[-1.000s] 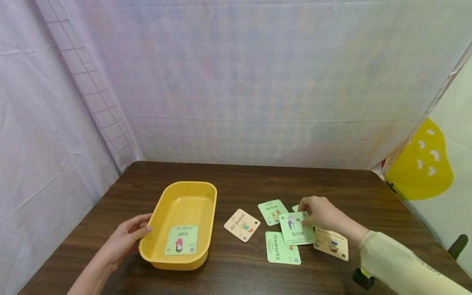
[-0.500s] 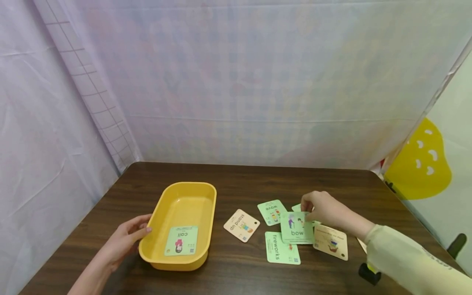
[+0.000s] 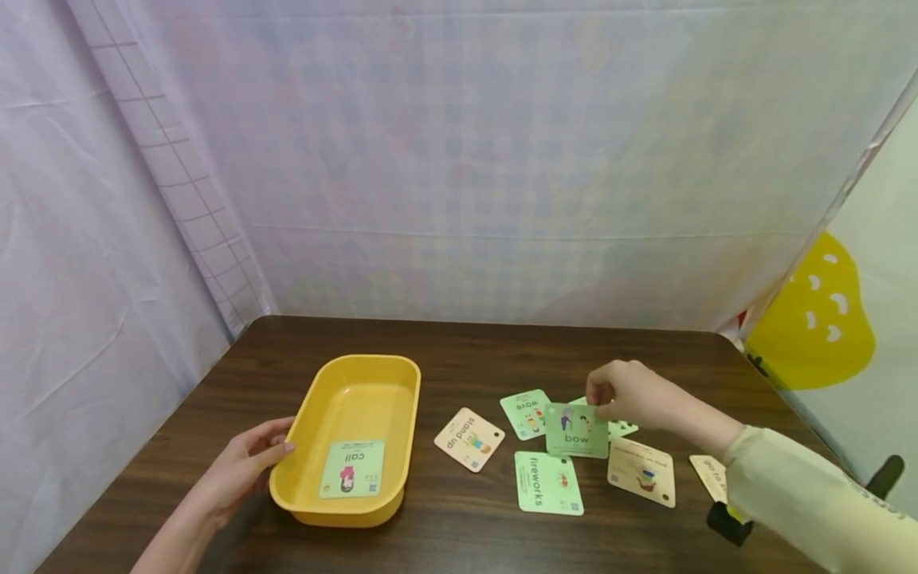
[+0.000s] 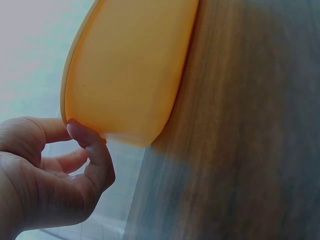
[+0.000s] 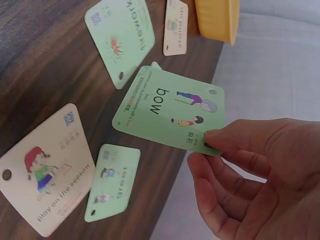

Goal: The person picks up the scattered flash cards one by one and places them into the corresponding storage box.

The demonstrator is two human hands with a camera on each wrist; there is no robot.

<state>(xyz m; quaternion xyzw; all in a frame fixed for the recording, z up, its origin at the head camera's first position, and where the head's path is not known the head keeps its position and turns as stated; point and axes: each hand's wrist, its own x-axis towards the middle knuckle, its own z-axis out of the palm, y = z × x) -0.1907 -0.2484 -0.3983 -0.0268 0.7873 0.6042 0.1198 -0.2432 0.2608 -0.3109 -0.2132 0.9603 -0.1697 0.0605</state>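
Note:
My right hand (image 3: pixel 634 397) pinches the corner of a green "bow" flashcard (image 5: pixel 167 107) between thumb and fingers. The card is raised and tilted above other cards. In the right wrist view a green "greet" card (image 5: pixel 111 182) lies below it, beside a beige "play on the seesaw" card (image 5: pixel 47 172). My left hand (image 3: pixel 240 462) grips the left rim of a yellow tray (image 3: pixel 410 414), thumb over the edge. The left wrist view shows the same grip on the tray (image 4: pixel 125 70). Inside the tray lies a green "call" card (image 3: pixel 353 469).
On the brown table (image 3: pixel 459 343) lie a beige "stand up" card (image 3: pixel 469 440), green "wave" card (image 3: pixel 526 414), green "fireworks" card (image 3: pixel 548 483) and beige "go to" card (image 3: pixel 710 477) partly under my right sleeve (image 3: pixel 789 486). White curtains (image 3: pixel 502 159) stand behind the table.
My right hand has lifted the "bow" card off the other cards, tilting it up and uncovering more of "fireworks". My left hand and the tray have stayed put.

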